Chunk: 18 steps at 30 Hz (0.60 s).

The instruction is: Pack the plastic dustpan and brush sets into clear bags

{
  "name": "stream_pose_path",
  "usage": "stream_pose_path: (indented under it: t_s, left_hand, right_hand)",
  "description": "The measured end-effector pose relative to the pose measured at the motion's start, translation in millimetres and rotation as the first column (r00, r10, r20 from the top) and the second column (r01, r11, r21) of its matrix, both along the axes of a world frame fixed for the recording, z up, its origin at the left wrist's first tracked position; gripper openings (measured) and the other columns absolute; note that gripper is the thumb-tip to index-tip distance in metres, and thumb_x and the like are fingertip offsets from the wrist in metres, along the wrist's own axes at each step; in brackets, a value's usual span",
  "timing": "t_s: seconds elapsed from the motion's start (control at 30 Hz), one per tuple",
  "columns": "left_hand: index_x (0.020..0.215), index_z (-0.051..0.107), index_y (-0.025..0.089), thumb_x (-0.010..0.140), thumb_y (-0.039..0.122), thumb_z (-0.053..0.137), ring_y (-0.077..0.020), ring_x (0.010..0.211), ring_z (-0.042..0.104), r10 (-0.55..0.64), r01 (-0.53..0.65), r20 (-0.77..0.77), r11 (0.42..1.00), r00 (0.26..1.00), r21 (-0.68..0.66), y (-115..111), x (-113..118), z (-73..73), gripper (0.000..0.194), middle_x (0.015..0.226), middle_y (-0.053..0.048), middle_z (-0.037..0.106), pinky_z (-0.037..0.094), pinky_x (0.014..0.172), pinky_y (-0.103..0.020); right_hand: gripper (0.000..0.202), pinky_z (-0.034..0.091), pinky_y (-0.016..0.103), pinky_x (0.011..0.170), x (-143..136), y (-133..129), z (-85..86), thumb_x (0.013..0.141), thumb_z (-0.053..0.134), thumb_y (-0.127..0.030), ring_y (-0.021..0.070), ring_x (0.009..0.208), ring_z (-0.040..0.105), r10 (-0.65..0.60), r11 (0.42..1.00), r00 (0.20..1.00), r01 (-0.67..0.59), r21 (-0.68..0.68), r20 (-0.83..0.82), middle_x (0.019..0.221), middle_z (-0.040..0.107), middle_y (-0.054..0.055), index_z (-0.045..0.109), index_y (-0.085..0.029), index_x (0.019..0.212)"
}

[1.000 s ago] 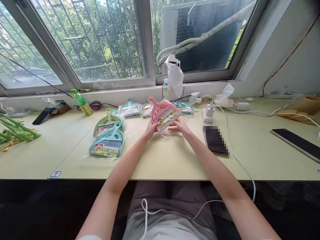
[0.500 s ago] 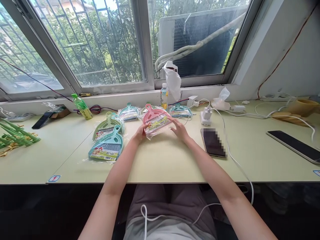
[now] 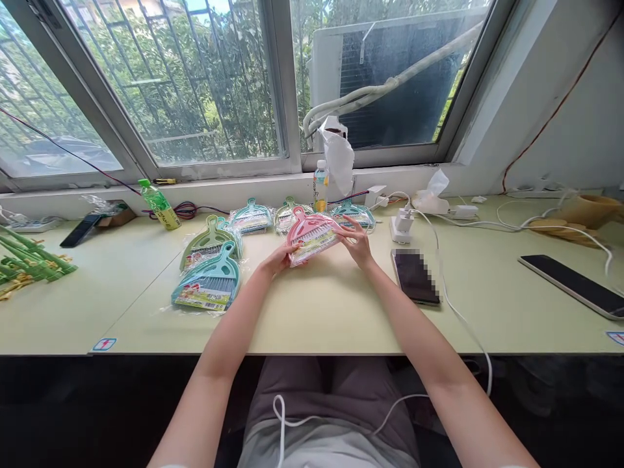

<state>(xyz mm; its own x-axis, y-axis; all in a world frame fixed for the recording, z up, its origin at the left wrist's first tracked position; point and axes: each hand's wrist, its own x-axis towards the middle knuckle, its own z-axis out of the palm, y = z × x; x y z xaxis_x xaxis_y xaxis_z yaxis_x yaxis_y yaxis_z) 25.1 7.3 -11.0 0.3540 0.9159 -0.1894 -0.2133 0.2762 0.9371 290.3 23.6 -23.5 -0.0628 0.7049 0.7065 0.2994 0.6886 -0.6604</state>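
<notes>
A pink dustpan and brush set [image 3: 312, 235] in clear wrap is held between my two hands, tilted up over the table. My left hand [image 3: 279, 257] grips its lower left corner, thumb on the front. On the right edge, my right hand [image 3: 357, 240] is closed with the fingers along the wrap. To the left lie a blue dustpan set [image 3: 209, 281] and, partly under it, a green dustpan set [image 3: 210, 244]. Behind stand another blue set [image 3: 251, 216], a pale green set [image 3: 288, 216] partly hidden by the pink one, and a blue set [image 3: 351, 213].
A phone [image 3: 416, 277] lies right of my arms, with a white cable [image 3: 451, 299] beside it. Further right is another dark phone [image 3: 575, 286]. A charger [image 3: 402, 225], a drink bottle [image 3: 320, 186] and a green bottle [image 3: 160, 205] stand toward the window. Green stalks [image 3: 34, 260] lie far left.
The pink dustpan set has shifted slightly right in my hands. My right hand's fingers have closed more around its right edge.
</notes>
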Motion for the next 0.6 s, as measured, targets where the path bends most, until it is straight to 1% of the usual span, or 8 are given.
stream_pose_path:
  t_s: [0.1, 0.17, 0.23, 0.3, 0.33, 0.47, 0.53, 0.6]
  left_hand:
    - [0.141, 0.042, 0.019, 0.082, 0.020, 0.068, -0.0260, 0.091, 0.070, -0.031, 0.030, 0.019, 0.998, 0.999, 0.047, -4.3, 4.1, 3.0, 0.064, 0.116, -0.015, 0.067, 0.061, 0.079, -0.044]
    - [0.147, 0.034, 0.023, 0.082, 0.022, 0.068, -0.0275, 0.096, 0.069, -0.047, 0.047, 0.009, 0.997, 0.999, 0.068, -5.9, 4.9, 3.6, 0.073, 0.124, -0.016, 0.063, 0.060, 0.081, -0.047]
    - [0.150, 0.026, 0.027, 0.082, 0.024, 0.069, -0.0280, 0.099, 0.069, -0.065, 0.066, -0.014, 0.995, 0.998, 0.073, -6.0, 4.6, 3.3, 0.081, 0.130, -0.016, 0.061, 0.060, 0.081, -0.046]
    - [0.152, 0.023, 0.028, 0.082, 0.028, 0.069, -0.0277, 0.097, 0.069, -0.074, 0.078, -0.052, 0.994, 0.996, 0.080, -5.5, 4.2, 3.2, 0.084, 0.131, -0.016, 0.060, 0.061, 0.076, -0.043]
    - [0.152, 0.022, 0.029, 0.083, 0.033, 0.068, -0.0272, 0.094, 0.070, -0.069, 0.076, -0.072, 0.993, 0.995, 0.093, -5.7, 4.4, 3.6, 0.084, 0.132, -0.017, 0.060, 0.062, 0.072, -0.040]
    - [0.155, 0.011, 0.031, 0.084, 0.049, 0.066, -0.0262, 0.094, 0.071, -0.091, 0.109, -0.092, 0.971, 0.992, 0.211, -12.1, 9.4, 6.3, 0.092, 0.136, -0.018, 0.057, 0.060, 0.074, -0.036]
    - [0.155, -0.001, 0.034, 0.076, 0.037, 0.077, -0.0270, 0.104, 0.069, -0.128, 0.152, -0.101, 0.946, 0.987, 0.287, -16.4, 15.6, 5.1, 0.111, 0.138, -0.016, 0.056, 0.058, 0.082, -0.038]
    - [0.155, -0.004, 0.033, 0.068, 0.023, 0.083, -0.0256, 0.102, 0.069, -0.050, 0.096, -0.140, 0.933, 0.989, 0.347, -17.0, 23.6, 0.9, 0.123, 0.132, -0.016, 0.060, 0.058, 0.082, -0.037]
  right_hand:
    - [0.040, 0.050, 0.039, 0.100, -2.8, -1.9, 0.1, 0.088, 0.059, -0.033, 0.0260, 0.126, 0.055, -0.004, 0.995, 0.999, -0.002, -0.096, -0.054, 0.150, 0.044, 0.002, 0.064, -0.032, 0.128]
    - [0.059, 0.057, 0.038, 0.090, -5.4, -2.6, -1.3, 0.085, 0.059, -0.029, 0.0241, 0.118, 0.060, 0.079, 0.959, 0.986, -0.115, -0.259, -0.144, 0.143, 0.053, 0.004, 0.048, -0.032, 0.143]
    - [0.067, 0.061, 0.036, 0.078, -7.8, -2.5, -3.8, 0.082, 0.058, -0.024, 0.0206, 0.097, 0.068, 0.150, 0.852, 0.950, -0.264, -0.452, -0.273, 0.125, 0.066, 0.005, 0.042, -0.028, 0.147]
    - [0.061, 0.063, 0.032, 0.068, -9.5, -1.9, -6.0, 0.078, 0.058, -0.020, 0.0169, 0.078, 0.070, 0.131, 0.742, 0.919, -0.339, -0.578, -0.371, 0.105, 0.073, 0.005, 0.053, -0.020, 0.139]
    - [0.055, 0.062, 0.030, 0.064, -10.0, -1.5, -6.5, 0.077, 0.058, -0.018, 0.0154, 0.072, 0.069, 0.089, 0.717, 0.910, -0.341, -0.608, -0.405, 0.098, 0.073, 0.005, 0.059, -0.017, 0.132]
    - [0.045, 0.061, 0.023, 0.056, -9.5, -1.1, -3.5, 0.074, 0.057, -0.014, 0.0106, 0.062, 0.065, -0.158, 0.737, 0.842, -0.246, -0.629, -0.515, 0.090, 0.072, 0.004, 0.067, -0.014, 0.118]
    - [0.046, 0.060, 0.021, 0.054, -8.3, -2.0, -0.8, 0.075, 0.056, -0.015, 0.0086, 0.060, 0.063, -0.253, 0.760, 0.803, -0.179, -0.624, -0.539, 0.094, 0.071, 0.003, 0.066, -0.015, 0.119]
    - [0.047, 0.060, 0.020, 0.053, -8.0, -3.4, 1.1, 0.076, 0.055, -0.016, 0.0076, 0.060, 0.062, -0.265, 0.789, 0.799, -0.142, -0.597, -0.541, 0.099, 0.071, 0.003, 0.066, -0.016, 0.121]
